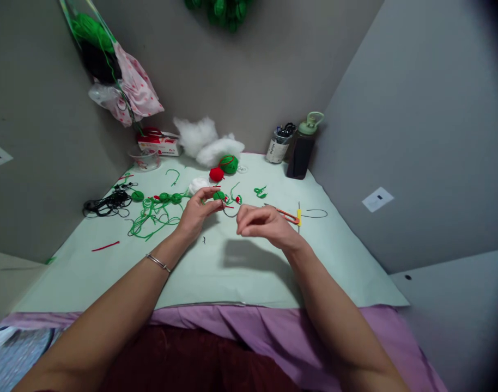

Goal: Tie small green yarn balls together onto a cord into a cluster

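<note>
My left hand (pixel 199 209) is raised over the pale green table (pixel 216 267) with its fingertips pinched on a small green crocheted piece (pixel 218 195). A thin dark thread (pixel 229 213) loops from that piece toward my right hand (pixel 262 224). My right hand's fingers are curled together in a pinch just right of the piece; what they hold is too thin to make out. A metal bangle (pixel 158 262) sits on my left wrist.
Green yarn strands and small green balls (pixel 157 209) lie left. Red ball (pixel 217 174), green yarn ball (pixel 229 164) and white stuffing (pixel 208 142) sit behind. Orange snips (pixel 287 215) lie right. Dark bottle (pixel 304 148), pen cup (pixel 278 146), black cord (pixel 105 204), hanging bag (pixel 122 81).
</note>
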Tool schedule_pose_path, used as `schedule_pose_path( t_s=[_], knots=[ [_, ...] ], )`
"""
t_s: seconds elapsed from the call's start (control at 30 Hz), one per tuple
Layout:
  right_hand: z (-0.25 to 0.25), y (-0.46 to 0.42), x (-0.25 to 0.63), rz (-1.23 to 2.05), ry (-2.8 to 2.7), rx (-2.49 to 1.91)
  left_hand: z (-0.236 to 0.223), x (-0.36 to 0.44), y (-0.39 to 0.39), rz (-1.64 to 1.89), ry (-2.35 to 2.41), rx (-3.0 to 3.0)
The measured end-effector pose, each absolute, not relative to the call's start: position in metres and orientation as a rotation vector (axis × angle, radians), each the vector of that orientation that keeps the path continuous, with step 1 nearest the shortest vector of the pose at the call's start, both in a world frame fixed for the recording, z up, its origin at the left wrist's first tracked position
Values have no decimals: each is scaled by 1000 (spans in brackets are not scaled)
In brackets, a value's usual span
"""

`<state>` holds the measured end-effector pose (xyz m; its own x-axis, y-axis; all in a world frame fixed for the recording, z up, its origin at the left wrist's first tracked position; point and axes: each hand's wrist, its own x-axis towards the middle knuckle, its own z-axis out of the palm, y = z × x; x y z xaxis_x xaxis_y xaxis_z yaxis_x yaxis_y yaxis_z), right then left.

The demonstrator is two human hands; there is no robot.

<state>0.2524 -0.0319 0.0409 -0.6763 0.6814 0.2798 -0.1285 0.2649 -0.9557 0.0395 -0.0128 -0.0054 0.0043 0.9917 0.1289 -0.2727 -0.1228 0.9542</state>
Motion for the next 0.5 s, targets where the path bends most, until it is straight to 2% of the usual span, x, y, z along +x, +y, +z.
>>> schedule_pose_path(
  t_s=[0.13,0.27,0.5],
  knots=[
    [32,-30,240,1228,-1700,-798,-1,42,-16,1378,903,1105],
    [27,-30,233,940,-1743,-875,-1,43,-17,1374,895,1111],
    [20,-29,229,789,-1812,-985,-2,42,-16,1366,898,1129]
  ],
)
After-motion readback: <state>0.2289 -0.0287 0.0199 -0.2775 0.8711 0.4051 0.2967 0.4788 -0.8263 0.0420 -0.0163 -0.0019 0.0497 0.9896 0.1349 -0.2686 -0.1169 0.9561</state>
